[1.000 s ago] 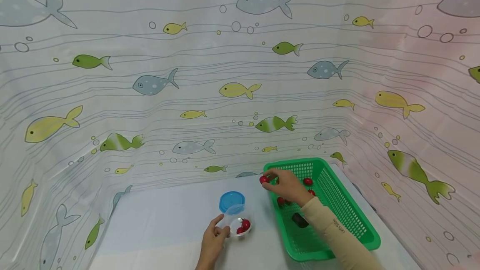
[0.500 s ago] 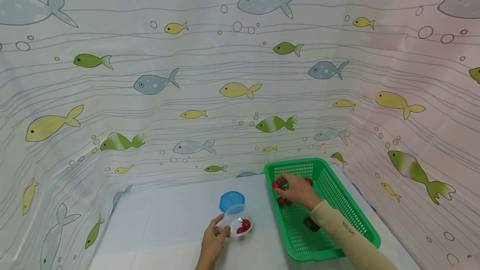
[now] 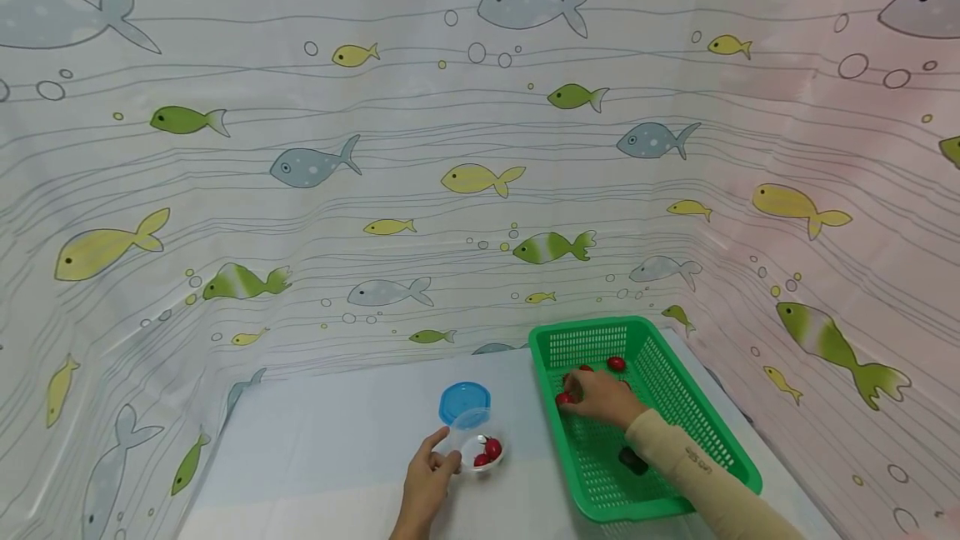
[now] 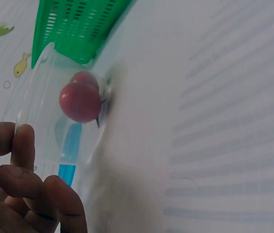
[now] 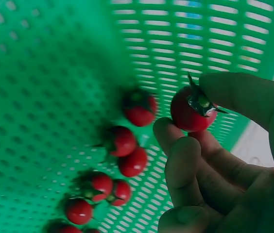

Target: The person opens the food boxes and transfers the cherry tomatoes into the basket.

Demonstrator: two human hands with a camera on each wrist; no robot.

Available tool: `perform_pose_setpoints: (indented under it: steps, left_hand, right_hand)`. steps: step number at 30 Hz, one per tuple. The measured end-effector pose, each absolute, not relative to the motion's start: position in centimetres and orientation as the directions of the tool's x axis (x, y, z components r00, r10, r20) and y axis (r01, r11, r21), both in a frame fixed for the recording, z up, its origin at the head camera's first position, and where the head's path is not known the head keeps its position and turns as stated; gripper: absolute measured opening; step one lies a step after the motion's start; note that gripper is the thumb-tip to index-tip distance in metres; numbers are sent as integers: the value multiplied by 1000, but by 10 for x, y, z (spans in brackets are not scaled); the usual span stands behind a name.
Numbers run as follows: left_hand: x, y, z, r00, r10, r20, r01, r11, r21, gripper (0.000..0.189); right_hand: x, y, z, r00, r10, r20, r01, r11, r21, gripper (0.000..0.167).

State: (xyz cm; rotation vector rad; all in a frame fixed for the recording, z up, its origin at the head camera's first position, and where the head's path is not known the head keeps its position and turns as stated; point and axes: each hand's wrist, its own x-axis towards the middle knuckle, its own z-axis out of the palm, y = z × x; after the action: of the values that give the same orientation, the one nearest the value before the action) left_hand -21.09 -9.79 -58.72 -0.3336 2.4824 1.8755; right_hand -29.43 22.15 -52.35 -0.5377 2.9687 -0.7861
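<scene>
With thumb and fingers, my left hand [image 3: 429,477] pinches the rim of a clear plastic cup [image 4: 42,102], which stands tilted on the table. Two cherry tomatoes [image 4: 81,101] lie inside the cup. My right hand [image 3: 606,400] is down inside the green basket [image 3: 660,515], near its left wall. Between its thumb and fingertips it holds a red cherry tomato [image 5: 188,114] with a green calyx, as the right wrist view shows. Several more cherry tomatoes [image 5: 132,161] lie on the basket floor beside that hand.
A blue lid [image 3: 463,401] lies on the white table [image 3: 322,440] just behind the cup. The basket takes up the table's right side. A fish-print curtain [image 3: 420,107] surrounds the table at the back and sides.
My right hand has moved from the basket's left rim, with a cherry tomato in its fingers, rightward and down into the basket. The left hand and cup have stayed put.
</scene>
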Motion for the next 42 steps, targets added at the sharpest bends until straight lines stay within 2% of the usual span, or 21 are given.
perform_pose_setpoints:
  steps: [9,20,26,32,42]
  left_hand:
    - [-211,-100,-587,-980,-141,-141,-173,250,953,55]
    - [-210,-101,-589,-981,-135,-141,-172,254,952,55]
    - [-209,-101,-587,-979,-144,-143,-175,251,952,54]
    - [-208,-100,-585,-977,-156,-149,-185,250,951,55]
    - [-212,-101,-589,-974,-119,-192,-213,199,956,57]
  right_hand:
    - [-293,224,-543,-934,-355,47,-343,849,-401,26]
    - [-296,225,-559,-931,-361,44,-356,877,-323,33]
    - [-297,225,-558,-927,-371,50,-366,871,-327,33]
    - [-294,225,-552,-928,-369,52,-360,854,-377,32]
    - [-287,221,-532,-943,-334,18,-311,857,-411,31]
